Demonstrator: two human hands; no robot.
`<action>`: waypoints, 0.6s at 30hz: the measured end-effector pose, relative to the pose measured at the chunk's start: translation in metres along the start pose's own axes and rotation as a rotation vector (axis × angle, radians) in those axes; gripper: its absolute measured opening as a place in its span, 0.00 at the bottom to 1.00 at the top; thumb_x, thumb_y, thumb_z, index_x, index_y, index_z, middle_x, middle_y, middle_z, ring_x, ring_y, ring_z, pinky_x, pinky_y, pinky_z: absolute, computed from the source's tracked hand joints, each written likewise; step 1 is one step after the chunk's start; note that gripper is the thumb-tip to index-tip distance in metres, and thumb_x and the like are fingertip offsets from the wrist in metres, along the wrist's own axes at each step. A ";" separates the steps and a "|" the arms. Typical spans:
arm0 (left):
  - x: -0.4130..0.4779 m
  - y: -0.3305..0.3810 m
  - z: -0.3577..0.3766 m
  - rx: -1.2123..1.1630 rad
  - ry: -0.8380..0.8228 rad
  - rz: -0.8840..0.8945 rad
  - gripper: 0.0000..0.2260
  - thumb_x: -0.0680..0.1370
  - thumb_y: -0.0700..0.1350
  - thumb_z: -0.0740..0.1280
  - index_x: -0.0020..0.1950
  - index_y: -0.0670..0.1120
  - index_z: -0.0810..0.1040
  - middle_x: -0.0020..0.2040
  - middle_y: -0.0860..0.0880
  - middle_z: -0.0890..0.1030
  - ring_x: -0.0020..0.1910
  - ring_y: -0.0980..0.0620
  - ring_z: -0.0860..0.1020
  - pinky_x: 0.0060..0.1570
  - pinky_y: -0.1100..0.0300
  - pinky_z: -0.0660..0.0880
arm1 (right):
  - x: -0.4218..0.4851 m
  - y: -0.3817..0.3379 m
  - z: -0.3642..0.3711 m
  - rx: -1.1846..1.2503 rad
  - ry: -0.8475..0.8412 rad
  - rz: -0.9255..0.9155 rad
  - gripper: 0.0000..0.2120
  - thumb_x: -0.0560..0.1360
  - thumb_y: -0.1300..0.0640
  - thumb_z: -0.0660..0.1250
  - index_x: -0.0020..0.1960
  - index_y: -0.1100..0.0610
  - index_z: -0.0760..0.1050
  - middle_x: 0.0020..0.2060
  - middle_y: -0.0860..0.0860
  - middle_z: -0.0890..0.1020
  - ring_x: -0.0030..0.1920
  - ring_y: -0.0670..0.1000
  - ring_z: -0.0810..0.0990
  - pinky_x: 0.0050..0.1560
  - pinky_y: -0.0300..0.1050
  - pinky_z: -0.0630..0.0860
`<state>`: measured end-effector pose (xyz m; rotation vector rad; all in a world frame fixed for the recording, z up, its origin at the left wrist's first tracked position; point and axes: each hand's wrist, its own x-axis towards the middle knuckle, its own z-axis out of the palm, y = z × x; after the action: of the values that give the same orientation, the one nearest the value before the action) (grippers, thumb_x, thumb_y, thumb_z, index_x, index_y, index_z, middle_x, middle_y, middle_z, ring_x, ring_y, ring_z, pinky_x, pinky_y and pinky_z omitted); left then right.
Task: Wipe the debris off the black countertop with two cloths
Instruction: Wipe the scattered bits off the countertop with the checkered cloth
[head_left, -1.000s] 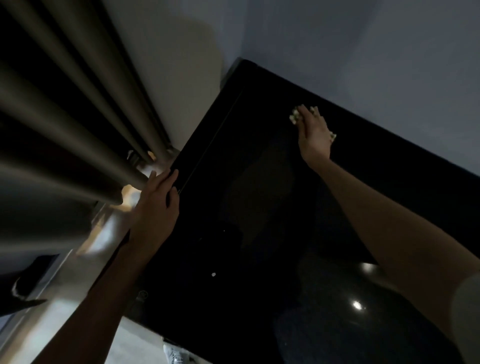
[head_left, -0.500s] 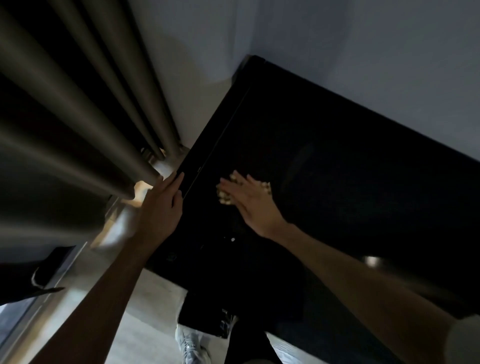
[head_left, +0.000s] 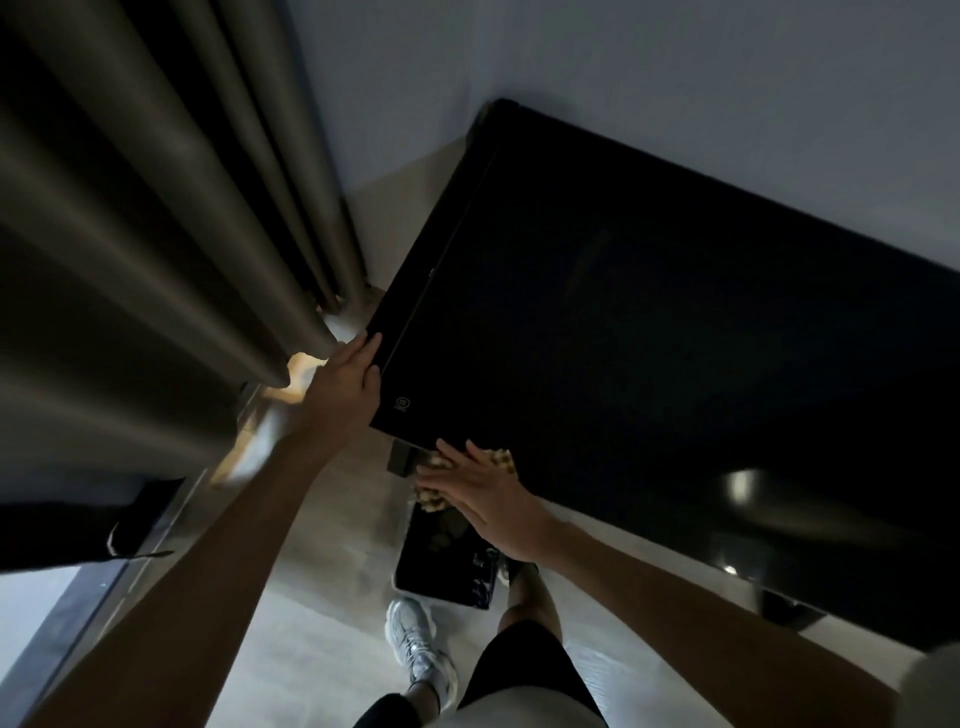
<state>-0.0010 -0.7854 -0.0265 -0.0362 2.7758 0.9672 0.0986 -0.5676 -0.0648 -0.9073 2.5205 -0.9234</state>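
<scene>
Your right hand (head_left: 480, 488) presses a checkered cloth (head_left: 500, 460) flat, fingers spread, at the black countertop (head_left: 649, 338) edge. Your left hand (head_left: 345, 387) rests open against its side.

Black countertop (head_left: 649, 338): glossy, bare; checkered cloth (head_left: 500, 459) at near edge, overhanging it.

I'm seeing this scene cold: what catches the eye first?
The broad black countertop fills the right side, glossy with light spots. At its near edge the right hand presses a pale checked cloth partly over the lip, above a dark bin on the floor. The left hand rests flat against the counter's left corner, beside heavy curtains.
</scene>
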 end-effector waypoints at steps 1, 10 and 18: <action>0.000 0.001 -0.001 -0.002 -0.011 -0.006 0.20 0.81 0.40 0.57 0.73 0.44 0.65 0.74 0.43 0.64 0.74 0.43 0.60 0.72 0.50 0.58 | -0.007 -0.006 0.000 0.026 -0.006 0.012 0.19 0.82 0.58 0.52 0.71 0.56 0.68 0.72 0.50 0.70 0.77 0.45 0.50 0.77 0.41 0.43; 0.014 0.026 0.013 0.007 -0.050 -0.069 0.21 0.81 0.41 0.57 0.74 0.45 0.62 0.76 0.43 0.59 0.73 0.42 0.60 0.69 0.50 0.62 | -0.056 0.018 -0.097 0.343 0.732 0.609 0.20 0.84 0.57 0.52 0.70 0.36 0.63 0.64 0.27 0.69 0.50 0.42 0.81 0.49 0.41 0.79; 0.024 0.032 0.025 0.131 0.057 -0.060 0.20 0.80 0.39 0.58 0.72 0.43 0.67 0.71 0.38 0.67 0.67 0.36 0.65 0.65 0.43 0.66 | -0.046 0.126 -0.100 -0.092 0.676 0.967 0.22 0.83 0.59 0.48 0.77 0.55 0.56 0.77 0.51 0.57 0.78 0.52 0.47 0.77 0.50 0.42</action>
<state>-0.0229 -0.7434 -0.0304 -0.1284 2.8660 0.7806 0.0282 -0.4158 -0.0710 0.7446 2.9795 -0.8273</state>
